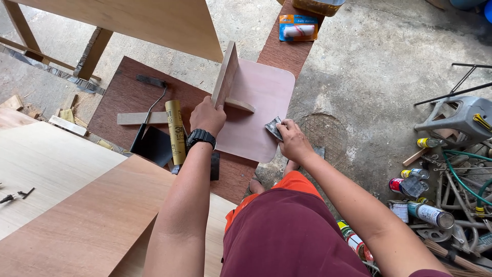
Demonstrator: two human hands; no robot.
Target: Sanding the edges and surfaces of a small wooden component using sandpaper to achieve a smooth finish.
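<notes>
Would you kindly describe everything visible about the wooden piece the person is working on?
The wooden piece is a pale pinkish plywood panel with rounded corners, lying flat, with an upright board joined across it and a small strip at the joint. It rests over a dark brown board. The left hand grips the upright board; the right hand presses a grey piece of sandpaper against the panel's surface.

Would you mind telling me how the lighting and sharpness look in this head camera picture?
Head view: soft, even daylight with faint shadows and no harsh glare; the left hand on the upright board and the right hand pressing sandpaper are sharp; wide-lens distortion bends the edges, stretching the forearms.
</notes>
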